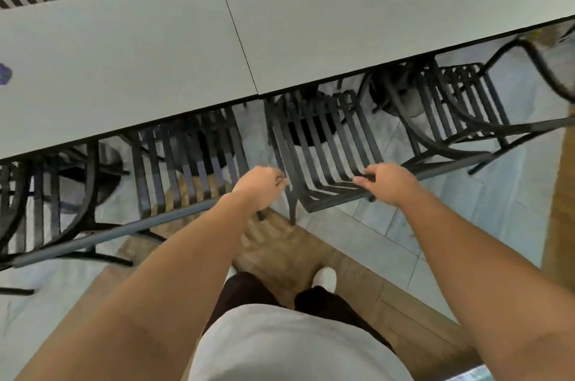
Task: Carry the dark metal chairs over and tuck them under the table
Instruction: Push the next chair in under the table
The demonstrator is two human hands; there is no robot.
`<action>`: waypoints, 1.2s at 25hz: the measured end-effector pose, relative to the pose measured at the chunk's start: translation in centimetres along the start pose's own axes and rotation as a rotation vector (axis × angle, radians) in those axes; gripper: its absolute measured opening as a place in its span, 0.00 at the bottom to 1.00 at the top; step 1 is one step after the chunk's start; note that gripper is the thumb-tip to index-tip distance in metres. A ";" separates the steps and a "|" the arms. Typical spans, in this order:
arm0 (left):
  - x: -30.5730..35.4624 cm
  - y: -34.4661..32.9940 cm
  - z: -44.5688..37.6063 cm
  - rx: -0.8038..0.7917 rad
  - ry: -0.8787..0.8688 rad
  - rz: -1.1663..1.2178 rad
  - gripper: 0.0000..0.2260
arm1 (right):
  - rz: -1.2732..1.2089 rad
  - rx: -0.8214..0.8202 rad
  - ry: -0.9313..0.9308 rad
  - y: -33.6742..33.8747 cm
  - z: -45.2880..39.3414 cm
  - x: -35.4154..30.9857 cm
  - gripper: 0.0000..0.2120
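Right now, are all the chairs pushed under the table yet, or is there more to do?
Mostly done. The chairs on the left and right sit with their seats partly under the table. The middle chair is in hand: the right hand holds its back rail, and the left hand is curled at its corner. It may need a last push. No untucked chair shows in view.

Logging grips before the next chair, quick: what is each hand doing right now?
Left hand: fingers curled, beside the chair; whether it grips anything cannot be told.
Right hand: fingers curled over the chair's back rail, holding it.
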State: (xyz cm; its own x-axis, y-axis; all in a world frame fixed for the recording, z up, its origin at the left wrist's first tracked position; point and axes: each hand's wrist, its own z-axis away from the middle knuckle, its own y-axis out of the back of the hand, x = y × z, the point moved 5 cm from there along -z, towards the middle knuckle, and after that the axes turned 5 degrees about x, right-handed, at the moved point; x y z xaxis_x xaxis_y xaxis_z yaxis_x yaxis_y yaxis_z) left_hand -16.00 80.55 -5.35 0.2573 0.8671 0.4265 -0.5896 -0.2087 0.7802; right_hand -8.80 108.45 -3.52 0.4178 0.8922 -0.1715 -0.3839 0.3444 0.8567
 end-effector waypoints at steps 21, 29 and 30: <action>11.2 -10.8 -6.4 -0.241 0.127 -0.005 0.33 | 0.166 -0.233 0.129 1.6 -8.4 15.4 0.51; 14.8 -13.1 -5.9 0.010 0.529 -0.289 0.07 | 0.466 -0.153 0.481 1.4 -11.1 18.9 0.16; 15.2 -13.6 -5.8 0.006 0.541 -0.277 0.08 | 0.473 -0.144 0.489 1.4 -10.9 19.3 0.15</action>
State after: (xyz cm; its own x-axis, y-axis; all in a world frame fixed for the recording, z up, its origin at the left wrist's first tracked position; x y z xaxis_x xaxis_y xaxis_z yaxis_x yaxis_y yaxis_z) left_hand -8.49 99.16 -12.16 -0.0257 0.9961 -0.0847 -0.5515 0.0566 0.8322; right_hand -10.26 129.36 -10.99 -0.2277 0.9734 -0.0237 -0.5525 -0.1092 0.8263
